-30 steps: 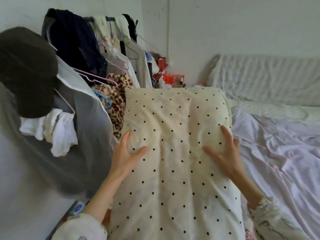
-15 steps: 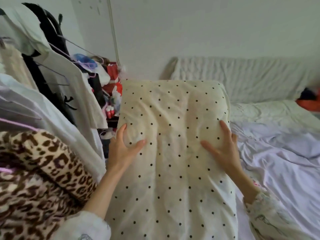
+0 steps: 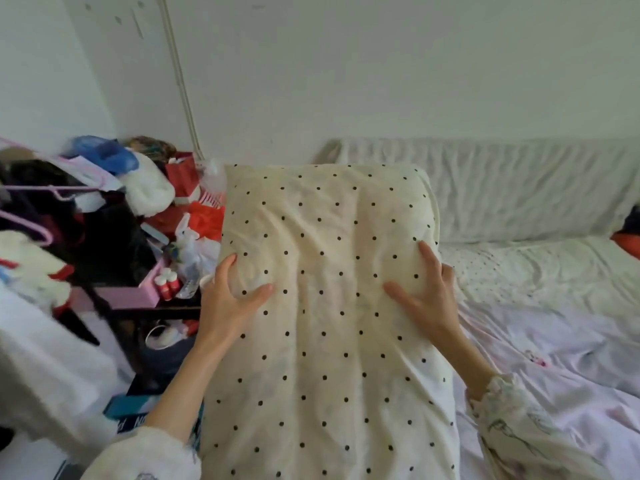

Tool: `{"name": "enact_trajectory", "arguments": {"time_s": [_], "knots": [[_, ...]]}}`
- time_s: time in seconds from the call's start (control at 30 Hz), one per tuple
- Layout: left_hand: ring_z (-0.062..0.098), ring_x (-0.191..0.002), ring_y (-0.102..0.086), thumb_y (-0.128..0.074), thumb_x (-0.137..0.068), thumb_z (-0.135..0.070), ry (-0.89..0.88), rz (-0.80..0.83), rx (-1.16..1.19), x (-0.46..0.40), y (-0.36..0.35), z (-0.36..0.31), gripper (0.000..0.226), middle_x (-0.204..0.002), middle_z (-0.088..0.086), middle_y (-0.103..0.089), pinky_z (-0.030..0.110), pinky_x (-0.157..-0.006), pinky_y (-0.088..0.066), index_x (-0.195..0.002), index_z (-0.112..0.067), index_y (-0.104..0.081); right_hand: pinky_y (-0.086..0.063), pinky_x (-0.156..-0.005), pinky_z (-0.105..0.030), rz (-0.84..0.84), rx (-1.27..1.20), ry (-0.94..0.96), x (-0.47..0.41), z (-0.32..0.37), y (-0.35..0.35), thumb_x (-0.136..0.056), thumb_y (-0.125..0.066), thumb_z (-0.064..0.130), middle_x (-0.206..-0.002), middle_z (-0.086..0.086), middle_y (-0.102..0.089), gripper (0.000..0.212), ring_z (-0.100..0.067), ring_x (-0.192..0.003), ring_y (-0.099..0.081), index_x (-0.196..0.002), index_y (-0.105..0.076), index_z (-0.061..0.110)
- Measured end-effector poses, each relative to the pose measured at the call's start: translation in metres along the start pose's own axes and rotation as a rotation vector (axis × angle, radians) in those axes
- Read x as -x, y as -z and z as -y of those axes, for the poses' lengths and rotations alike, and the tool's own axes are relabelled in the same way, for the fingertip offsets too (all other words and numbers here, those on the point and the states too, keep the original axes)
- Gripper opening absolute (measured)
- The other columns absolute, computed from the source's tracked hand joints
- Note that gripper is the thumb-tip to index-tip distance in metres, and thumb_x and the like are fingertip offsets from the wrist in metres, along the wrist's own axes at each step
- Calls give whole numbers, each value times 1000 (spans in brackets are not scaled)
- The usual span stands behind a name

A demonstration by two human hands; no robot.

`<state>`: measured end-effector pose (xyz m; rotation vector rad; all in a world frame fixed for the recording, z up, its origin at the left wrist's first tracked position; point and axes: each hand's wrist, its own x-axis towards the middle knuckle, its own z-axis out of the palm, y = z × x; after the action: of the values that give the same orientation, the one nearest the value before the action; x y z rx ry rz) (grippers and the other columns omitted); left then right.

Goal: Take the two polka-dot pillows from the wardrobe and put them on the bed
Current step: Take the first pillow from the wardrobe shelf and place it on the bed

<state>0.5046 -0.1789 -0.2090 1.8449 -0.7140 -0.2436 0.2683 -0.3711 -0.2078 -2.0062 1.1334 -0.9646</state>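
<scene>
head | view has swung from clothes rack toward bed (image 3: 519, 341) | left hand (image 3: 227, 299), right hand (image 3: 427, 299) grip polka-dot pillow (image 3: 329, 306) edges, fingers curled | carry nearly done, release pending

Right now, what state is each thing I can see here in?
Cream pillow with black polka dots: held up lengthwise, gripped at both sides, not yet on the bed.
Left hand: thumb on top, grips the pillow's left edge.
Right hand: grips the right edge.
Bed with pale lilac sheet: rumpled, unmade.
</scene>
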Motion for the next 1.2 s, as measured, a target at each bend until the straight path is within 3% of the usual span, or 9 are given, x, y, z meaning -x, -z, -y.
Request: {"name": "enact_trajectory", "arguments": {"time_s": [0.13,0.27,0.4,0.57,0.67,0.73,0.87,1.2], "knots": [[21,-132,-34,-74,-69,-49,-23,19,-33,-78,-30,-8,83,-144,-1,-37,42,-105,-33,-138,-37,-28,-38,-78,-32,-13,-17,-28,-72,-8,-22,-65,-73,51,-115,8,-27,88,-13,-89,-45,-132,-18,56],[20,-130,-37,-76,-69,-44,-50,54,-18,-157,-64,-5,84,-142,-2,-41,42,-107,-34,-139,-34,-30,-37,-77,-30,-29,-40,-63,-137,-23,-50,-65,-74,51,-116,9,-25,87,-1,-82,-44,-132,-19,55],[22,-126,-41,-75,-68,-47,-79,99,-55,-247,-106,3,84,-138,3,-45,34,-98,-35,-139,-32,-32,-38,-79,-32,-68,-20,-133,-209,-42,-83,-65,-73,51,-115,8,-28,87,-17,-90,-48,-134,-20,52],[28,-124,-41,-73,-67,-53,-84,207,-139,-365,-151,-7,85,-136,11,-42,35,-89,-33,-138,-36,-31,-38,-78,-31,-131,-44,-221,-294,-57,-115,-64,-73,54,-116,7,-30,87,-15,-92,-47,-134,-19,53],[30,-122,-42,-74,-67,-53,-100,278,-177,-429,-185,-27,84,-130,12,-43,36,-92,-35,-138,-38,-32,-39,-81,-32,-211,-69,-291,-336,-72,-126,-63,-72,57,-116,7,-29,87,-15,-95,-46,-133,-20,53],[30,-122,-42,-73,-67,-52,-133,320,-204,-454,-206,-40,83,-124,11,-43,34,-92,-35,-138,-39,-32,-39,-81,-32,-242,-86,-332,-350,-82,-128,-62,-71,58,-115,7,-30,88,-15,-95,-46,-133,-20,52],[26,-125,-43,-75,-67,-50,-174,456,-206,-512,-267,-54,84,-136,10,-44,36,-102,-38,-138,-38,-33,-37,-81,-33,-338,-81,-430,-388,-116,-135,-63,-70,58,-112,6,-31,89,-15,-90,-45,-135,-19,49],[24,-127,-41,-75,-66,-52,-302,665,-304,-605,-455,-67,85,-141,5,-44,38,-105,-36,-138,-37,-33,-37,-84,-32,-509,-95,-635,-473,-225,-133,-67,-71,54,-114,4,-30,89,-17,-94,-42,-138,-18,45]]}}
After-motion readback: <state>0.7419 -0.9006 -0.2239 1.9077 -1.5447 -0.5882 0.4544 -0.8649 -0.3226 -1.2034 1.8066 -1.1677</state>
